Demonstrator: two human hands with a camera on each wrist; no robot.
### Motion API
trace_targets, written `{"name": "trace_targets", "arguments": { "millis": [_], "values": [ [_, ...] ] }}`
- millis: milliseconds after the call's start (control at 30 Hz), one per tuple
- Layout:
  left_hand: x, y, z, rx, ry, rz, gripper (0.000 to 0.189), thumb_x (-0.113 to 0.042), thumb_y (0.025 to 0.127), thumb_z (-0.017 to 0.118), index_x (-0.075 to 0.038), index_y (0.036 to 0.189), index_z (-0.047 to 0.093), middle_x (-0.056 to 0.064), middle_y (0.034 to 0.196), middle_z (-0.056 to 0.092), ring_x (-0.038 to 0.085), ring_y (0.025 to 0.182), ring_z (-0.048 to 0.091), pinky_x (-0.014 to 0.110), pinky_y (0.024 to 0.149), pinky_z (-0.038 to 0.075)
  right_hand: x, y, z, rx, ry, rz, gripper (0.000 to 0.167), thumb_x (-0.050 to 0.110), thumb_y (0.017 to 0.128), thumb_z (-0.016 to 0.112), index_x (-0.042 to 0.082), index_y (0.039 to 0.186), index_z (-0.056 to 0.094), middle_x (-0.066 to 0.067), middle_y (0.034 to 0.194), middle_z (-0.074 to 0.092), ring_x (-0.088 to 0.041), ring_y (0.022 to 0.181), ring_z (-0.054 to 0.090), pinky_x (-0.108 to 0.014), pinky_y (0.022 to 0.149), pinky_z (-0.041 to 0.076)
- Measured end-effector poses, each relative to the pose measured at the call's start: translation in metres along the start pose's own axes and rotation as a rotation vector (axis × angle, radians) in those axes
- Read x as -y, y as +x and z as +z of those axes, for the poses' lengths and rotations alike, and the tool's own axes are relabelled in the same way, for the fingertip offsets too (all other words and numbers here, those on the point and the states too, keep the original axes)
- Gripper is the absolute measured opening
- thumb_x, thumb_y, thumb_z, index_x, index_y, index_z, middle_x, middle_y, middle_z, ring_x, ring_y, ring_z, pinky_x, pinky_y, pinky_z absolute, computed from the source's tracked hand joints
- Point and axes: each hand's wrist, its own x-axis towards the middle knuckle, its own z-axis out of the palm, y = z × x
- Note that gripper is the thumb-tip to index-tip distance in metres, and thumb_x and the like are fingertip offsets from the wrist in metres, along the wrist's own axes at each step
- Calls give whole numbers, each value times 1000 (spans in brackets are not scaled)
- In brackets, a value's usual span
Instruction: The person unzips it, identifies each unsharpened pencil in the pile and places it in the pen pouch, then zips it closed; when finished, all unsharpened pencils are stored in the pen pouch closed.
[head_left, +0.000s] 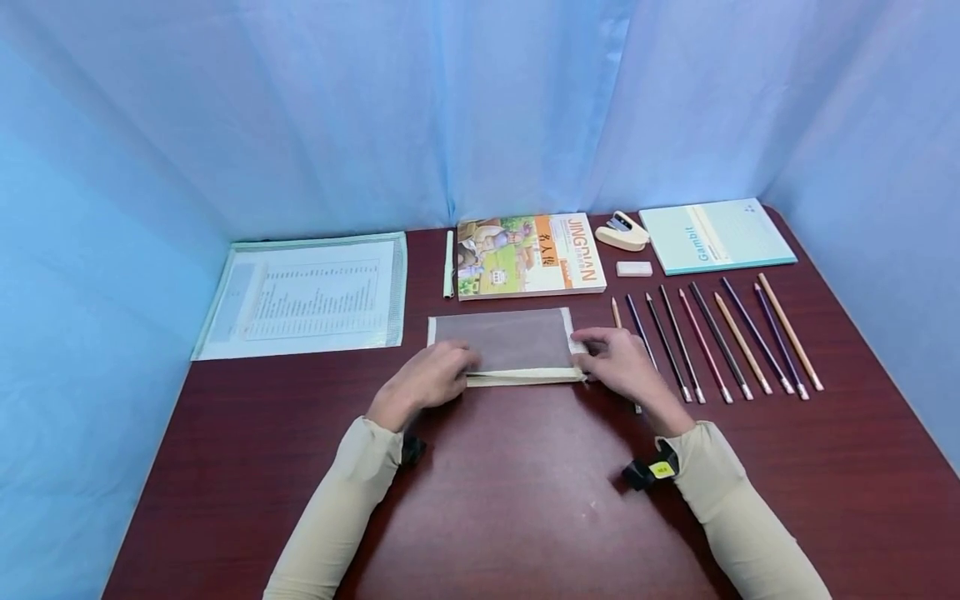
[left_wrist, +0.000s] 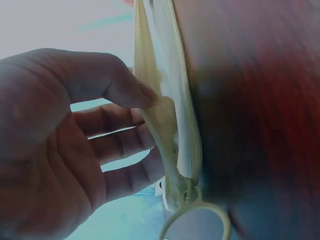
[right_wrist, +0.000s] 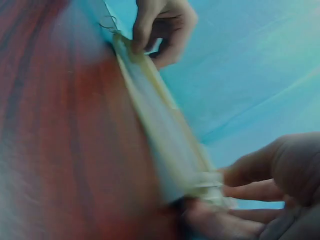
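Pinching the mesh zip pouch [head_left: 506,337] at opposite ends of its near edge, the left hand [head_left: 431,373] and right hand [head_left: 619,362] seem to hold its unzipped mouth apart; it lies between them, the ring pull [left_wrist: 197,205] just beside the left hand. Pencils [head_left: 703,344] lie rightward of the right hand, which partly hides the nearest and may knock it. Beyond both hands sit a paperback book [head_left: 528,254] and white eraser [head_left: 634,268]

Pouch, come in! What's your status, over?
Left hand pinches pouch; right hand holds its right end. Pouch open. Pencils beneath, beside right hand; none across pouch.
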Motion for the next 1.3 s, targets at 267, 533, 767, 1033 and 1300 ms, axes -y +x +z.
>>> {"name": "trace_targets", "arguments": {
  "millis": [267,533,767,1033,1300],
  "values": [
    [-3,-9,0,-17,-13,-9,27,4,82,61,-14,63,55,-4,63,50,10,64,42,21,58,41,5,-15,-42,-160,-318,-70,33,15,90,68,-1,118,68,-22,96,74,-32,78,69,-44,64,53],
    [-31,-21,-1,-135,8,-140,20,-7,89,67,-12,69,67,4,71,64,17,67,62,33,61,55,-7,-11,-39,0,-465,84,28,25,88,73,3,105,67,-14,81,64,-30,75,60,-35,53,45],
    [-54,-27,-2,-220,-137,-212,18,-6,86,69,-11,70,69,-2,63,60,9,58,46,22,54,41,-11,-4,-31,14,-475,89,27,24,85,76,1,85,60,-18,80,58,-36,73,61,-48,55,52],
    [-69,-18,8,-281,-348,-288,11,-2,82,65,-8,74,68,-5,58,49,4,53,39,13,49,28,-13,1,-20,-19,-478,133,31,25,87,75,-2,81,61,-27,90,55,-42,77,61,-50,61,54],
    [-70,-2,28,-288,-473,-359,6,-1,80,64,-4,78,69,4,63,62,5,56,46,13,51,39,-12,2,-18,-38,-463,120,32,24,87,76,-2,84,59,-28,92,55,-44,80,60,-50,61,51]
  ]
}}
